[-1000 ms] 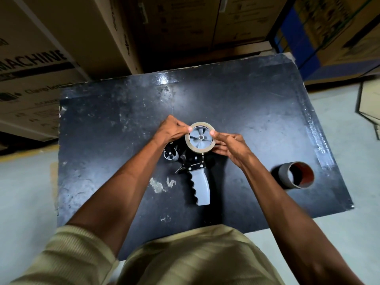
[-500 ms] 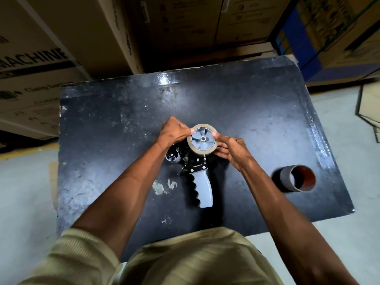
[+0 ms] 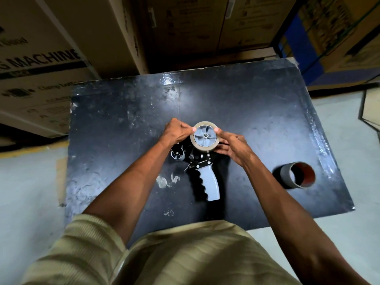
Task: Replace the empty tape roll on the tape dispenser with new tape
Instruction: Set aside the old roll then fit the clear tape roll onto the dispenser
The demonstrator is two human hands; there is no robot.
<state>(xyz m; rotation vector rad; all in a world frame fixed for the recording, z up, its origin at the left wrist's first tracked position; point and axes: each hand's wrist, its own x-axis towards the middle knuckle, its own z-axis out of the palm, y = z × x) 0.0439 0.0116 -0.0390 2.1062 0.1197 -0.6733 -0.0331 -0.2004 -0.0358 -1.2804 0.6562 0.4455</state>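
Mid-tabletop, we have the tape dispenser (image 3: 202, 167) lying flat on its side so the grey spoked hub faces up. Left hand (image 3: 177, 131) and right hand (image 3: 231, 146) pinch opposite rims of the tape roll (image 3: 205, 135), likely seating it square on the hub. Roll: thin tan ring, smooth. Handle: grey plastic, ribbed grip. Cardboard core (image 3: 296, 174), a matte tube, sits near the right edge, out of the way.
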